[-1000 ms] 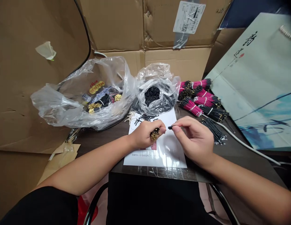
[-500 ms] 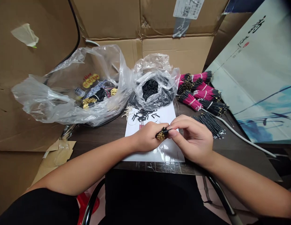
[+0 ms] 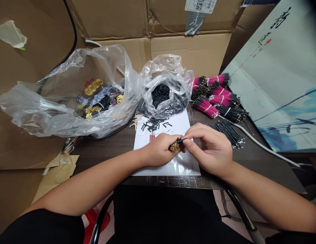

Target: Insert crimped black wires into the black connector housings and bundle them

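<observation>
My left hand is closed round a bundle of black wires, whose gold ring-like ends face me. At the edge of that bundle, thumb and forefinger of my right hand pinch a small thin black piece, which looks like a sleeve or wire end; the fingertips partly hide it. Both hands meet above a white sheet of paper. Loose short black sleeves lie on the paper beyond my left hand. Just past my right hand lies a pile of loose black wires with silvery tips.
An open plastic bag full of black sleeves stands behind the paper. A larger clear bag with wire bundles is at left. Tied pink and black wire bundles lie at back right, beside a white cable. Cardboard encloses the back.
The camera view has shifted slightly. Both hands stay together at the bundle, and the right fingertips still pinch the small black piece with hardly any movement.
</observation>
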